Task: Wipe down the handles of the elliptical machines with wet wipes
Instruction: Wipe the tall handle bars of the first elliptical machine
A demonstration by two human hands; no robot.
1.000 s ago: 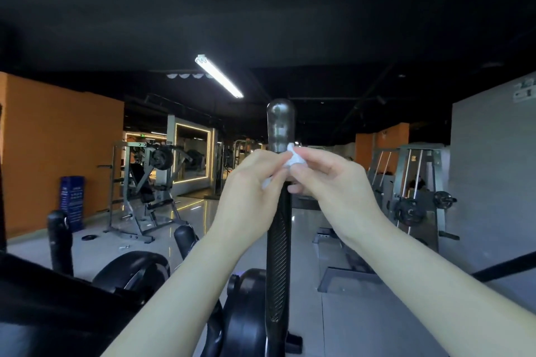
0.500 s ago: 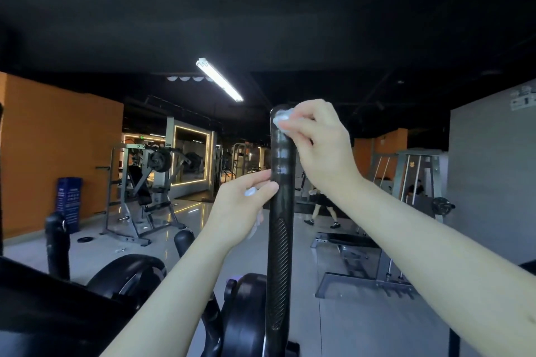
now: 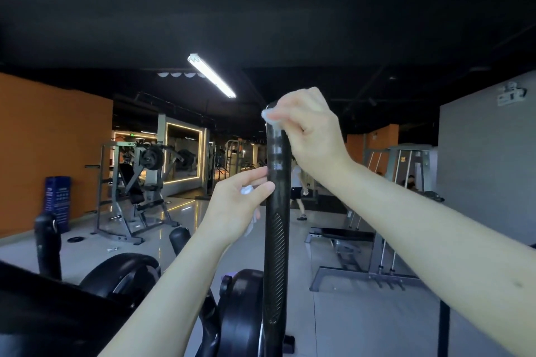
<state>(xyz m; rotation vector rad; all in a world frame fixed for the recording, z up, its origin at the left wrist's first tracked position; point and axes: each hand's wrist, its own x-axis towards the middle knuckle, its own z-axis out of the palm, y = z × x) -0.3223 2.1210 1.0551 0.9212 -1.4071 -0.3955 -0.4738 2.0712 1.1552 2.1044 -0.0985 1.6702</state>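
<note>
Your right hand [image 3: 311, 127] pinches a wet wipe [image 3: 269, 116] onto the top of the elliptical handle [image 3: 277, 211] | your left hand [image 3: 240, 206] pinches another wipe [image 3: 246, 190], fingertips touching mid-handle | risk: small wipe slips off the rounded cap, missing its far side.

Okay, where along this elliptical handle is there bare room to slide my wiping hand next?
Free: the handle below the left hand, its ribbed grip bare down to the flywheel housing. Crowded: the top, where the right hand presses a wet wipe, and mid-shaft at the left hand's fingers.
</note>
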